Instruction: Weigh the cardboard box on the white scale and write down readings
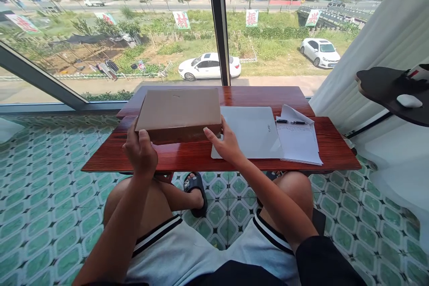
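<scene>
A brown cardboard box (180,108) is held between my two hands, over the left part of the dark red wooden table (187,156). My left hand (140,149) grips its near left corner, thumb on the front face and the other fingers mostly hidden. At the near right corner, my right hand (226,140) clasps the box with the thumb against its front. The top looks closed, with a small mark near the far edge. Just right of the box lies a closed silver laptop (250,132), partly behind my right hand.
White papers (300,140) with handwriting lie right of the laptop, a black pen (291,121) on top. A dark stand (389,94) holding a white mouse-shaped object (409,101) is at the right, by a white curtain (372,53). Large windows rise behind the table.
</scene>
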